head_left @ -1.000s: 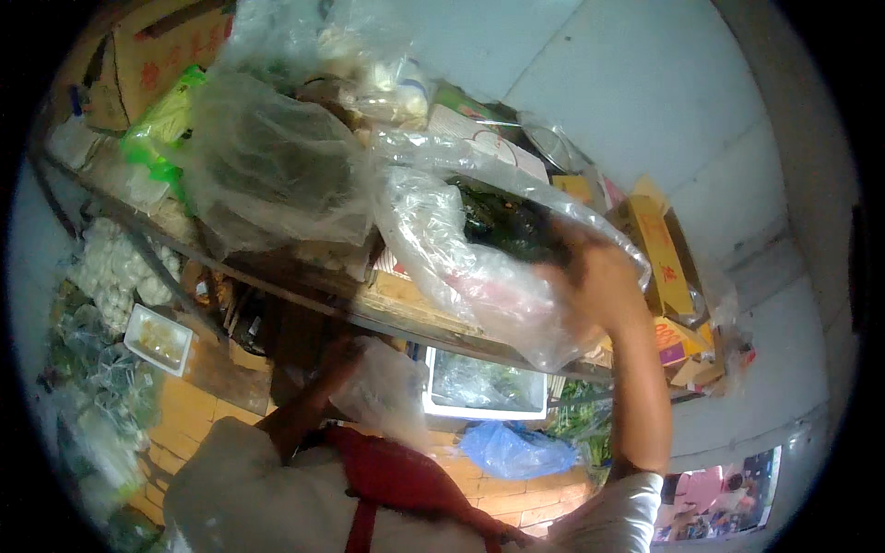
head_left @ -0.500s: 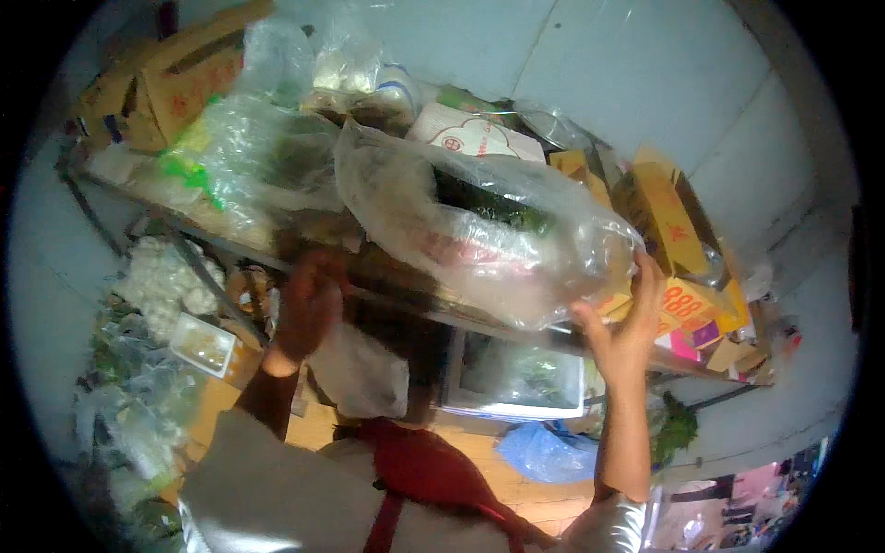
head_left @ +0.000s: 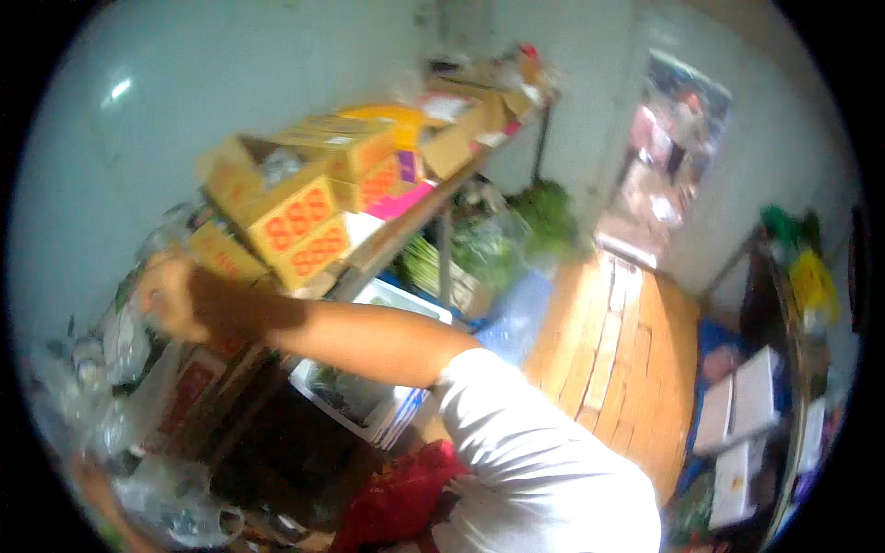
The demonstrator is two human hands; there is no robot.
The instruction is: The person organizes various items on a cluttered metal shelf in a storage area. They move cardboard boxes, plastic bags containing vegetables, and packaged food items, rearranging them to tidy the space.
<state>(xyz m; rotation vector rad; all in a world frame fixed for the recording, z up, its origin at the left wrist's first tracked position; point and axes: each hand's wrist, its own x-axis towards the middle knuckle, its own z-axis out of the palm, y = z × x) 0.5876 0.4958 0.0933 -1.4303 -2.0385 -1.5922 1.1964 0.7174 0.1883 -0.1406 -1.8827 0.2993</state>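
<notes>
My right arm reaches across to the left, over the edge of a shelf. My right hand (head_left: 171, 300) is smeared by motion, so its grip is unclear. Just below it is a clear plastic bag (head_left: 161, 392), and I cannot tell whether the two touch. At the lower left rim part of my left arm and hand (head_left: 97, 488) shows, blurred, beside more crumpled clear plastic (head_left: 175, 502). Its fingers cannot be made out. Right of my right hand stands an open yellow carton (head_left: 295, 230) with red print.
More cartons (head_left: 452, 152) line the shelf. Below it are a white foam box (head_left: 369, 415) with greens, leafy vegetables (head_left: 544, 217) and a blue plastic bag (head_left: 512, 318). A plank floor (head_left: 636, 369) leads to a doorway (head_left: 678, 138) with people beyond. Another rack (head_left: 784, 286) stands right.
The view has swung to the right, bringing the doorway and right-hand rack in. My right hand, earlier with fingers around the clear bag's end, now appears at the far left, blurred.
</notes>
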